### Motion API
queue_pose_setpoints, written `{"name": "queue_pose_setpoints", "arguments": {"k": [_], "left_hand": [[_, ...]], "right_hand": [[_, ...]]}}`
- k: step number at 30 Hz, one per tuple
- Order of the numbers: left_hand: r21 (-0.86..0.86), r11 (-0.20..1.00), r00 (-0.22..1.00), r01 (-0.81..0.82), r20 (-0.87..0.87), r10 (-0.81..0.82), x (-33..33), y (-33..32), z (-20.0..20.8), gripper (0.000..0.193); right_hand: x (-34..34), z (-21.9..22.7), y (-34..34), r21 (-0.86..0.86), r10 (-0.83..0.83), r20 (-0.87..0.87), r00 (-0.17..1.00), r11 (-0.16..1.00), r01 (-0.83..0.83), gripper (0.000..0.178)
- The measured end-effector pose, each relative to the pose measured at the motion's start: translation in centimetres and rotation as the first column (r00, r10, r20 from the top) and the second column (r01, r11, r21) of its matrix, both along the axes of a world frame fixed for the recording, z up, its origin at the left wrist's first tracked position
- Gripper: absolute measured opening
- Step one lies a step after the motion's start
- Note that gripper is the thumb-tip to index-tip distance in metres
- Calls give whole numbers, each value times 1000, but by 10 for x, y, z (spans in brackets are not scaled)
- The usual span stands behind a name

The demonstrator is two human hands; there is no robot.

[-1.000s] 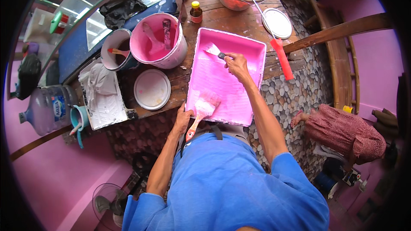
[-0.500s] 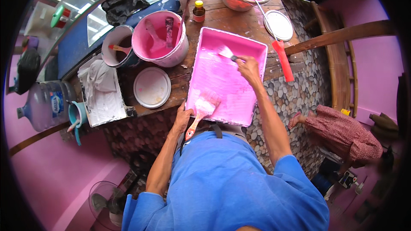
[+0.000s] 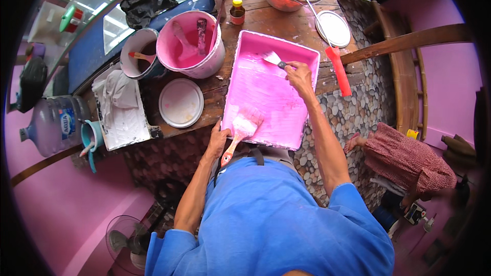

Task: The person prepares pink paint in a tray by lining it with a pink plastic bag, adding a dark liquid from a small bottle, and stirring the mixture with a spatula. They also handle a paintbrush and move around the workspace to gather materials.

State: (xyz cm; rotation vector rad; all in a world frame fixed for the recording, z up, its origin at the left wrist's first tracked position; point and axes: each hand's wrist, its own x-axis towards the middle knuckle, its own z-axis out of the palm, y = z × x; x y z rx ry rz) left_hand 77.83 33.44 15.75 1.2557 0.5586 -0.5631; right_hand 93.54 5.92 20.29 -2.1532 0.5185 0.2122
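Note:
My right hand point(image 3: 299, 77) is closed on a putty knife point(image 3: 271, 57), whose flat blade lies against the pink inner face of a paint tray point(image 3: 276, 99) near its far end. Wet pink paint coats the tray in streaks. At the tray's near left edge, my left hand point(image 3: 219, 137) is closed round the rim, its fingertips partly hidden. Just beside it a wide paintbrush point(image 3: 244, 125) rests in the tray, bristles inward, with its wooden handle sticking out over the near edge.
Left of the tray stand a pink paint bucket point(image 3: 212, 57) with brushes, a smaller bucket point(image 3: 134, 71) and a round lid point(image 3: 180, 103). Beyond are a brown bottle point(image 3: 237, 13), a basin point(image 3: 281, 1), a white lid point(image 3: 333, 29) and a red-handled roller frame point(image 3: 338, 71). Another person point(image 3: 409, 158) bends at the right.
The putty knife has moved slightly up and right with my right hand, and its blade is less blurred. My left hand and the paintbrush stay in place.

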Motion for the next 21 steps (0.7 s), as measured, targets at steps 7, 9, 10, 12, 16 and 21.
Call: {"name": "queue_pose_setpoints", "arguments": {"k": [7, 9, 10, 12, 16, 21], "left_hand": [[-26, 1000, 1000, 2, -4, -2, 0, 1, -3, 39], [-37, 999, 1000, -11, 3, 11, 0, 1, -1, 41], [-36, 999, 1000, -23, -1, 23, 1, 0, 0, 42], [-73, 996, 999, -45, 9, 46, 0, -1, 2, 41], [-233, 955, 981, -186, -97, 167, -8, -2, -1, 37], [-419, 850, 930, -319, -313, 194, -15, 3, -20, 26]], "right_hand": [[38, 9, 20, 60, 131, -37, 991, 990, -129, 27], [51, 10, 15, 13, 149, -54, 987, 989, -149, 25], [55, 12, 9, 0, 174, -91, 981, 985, -175, 24], [56, 19, -8, -80, 206, -154, 966, 972, -220, 24], [40, 35, -37, -395, 298, -55, 953, 870, -295, 24], [5, 46, -60, -600, 361, -61, 931, 732, -323, 27]]}}
